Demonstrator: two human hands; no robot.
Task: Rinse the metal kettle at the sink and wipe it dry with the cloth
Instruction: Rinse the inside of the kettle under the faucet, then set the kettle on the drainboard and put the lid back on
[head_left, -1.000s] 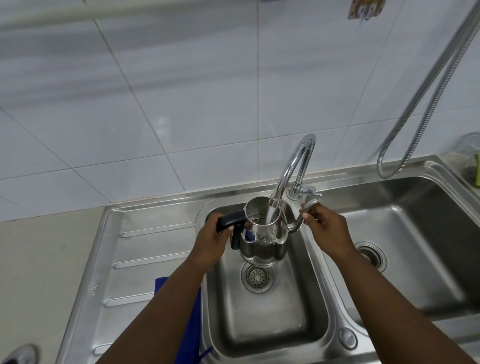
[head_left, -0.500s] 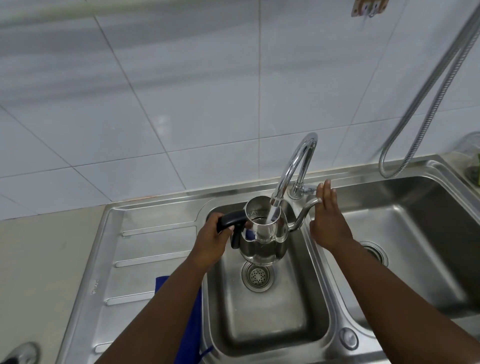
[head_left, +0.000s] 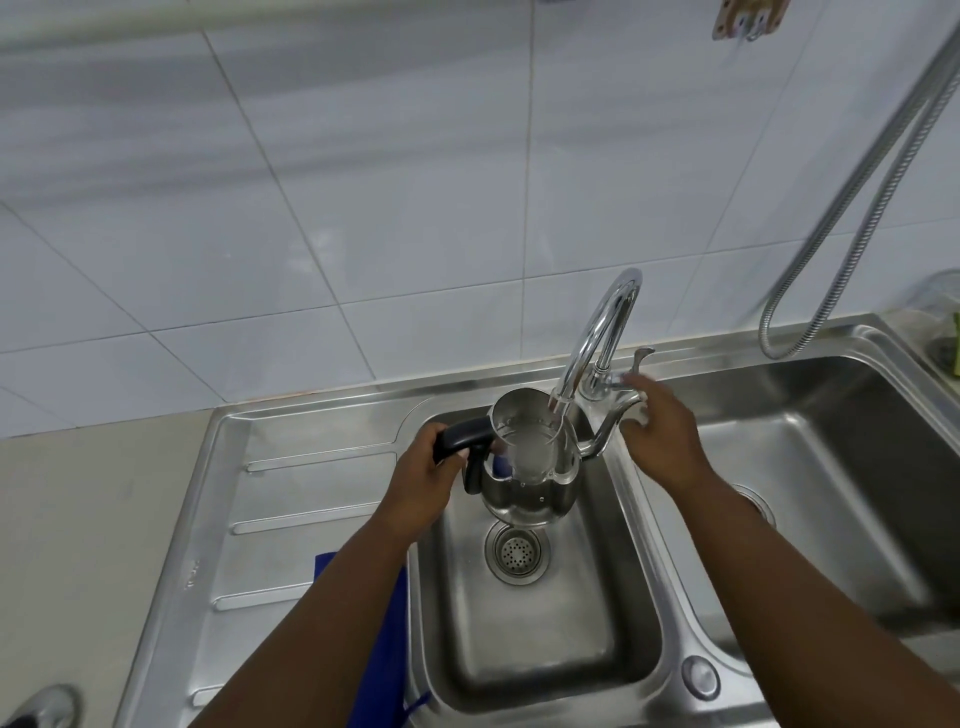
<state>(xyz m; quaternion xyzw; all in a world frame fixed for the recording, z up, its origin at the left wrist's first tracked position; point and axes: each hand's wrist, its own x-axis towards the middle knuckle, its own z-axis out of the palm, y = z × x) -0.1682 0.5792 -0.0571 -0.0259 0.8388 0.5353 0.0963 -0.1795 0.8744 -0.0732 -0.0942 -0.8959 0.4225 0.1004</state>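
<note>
I hold the metal kettle (head_left: 530, 499) upright over the left sink basin (head_left: 540, 649), and my left hand (head_left: 421, 488) grips its black handle. Water runs from the curved tap (head_left: 602, 322) into its open top, which has no lid on it. My right hand (head_left: 665, 441) is beside the kettle's thin spout, its fingertips closed on the tap handle at the tap's base. The blue cloth (head_left: 387, 649) lies on the draining board by the basin's left rim, partly hidden under my left forearm.
A ribbed draining board (head_left: 311, 493) lies left of the basin and a second basin (head_left: 831, 493) lies to the right. A metal hose (head_left: 831, 234) hangs down the tiled wall. A glass jar (head_left: 940, 296) stands at the far right.
My right hand let go of the kettle's spout, opened flat near the tap, then closed its fingers at the tap handle. The kettle stayed under the running water.
</note>
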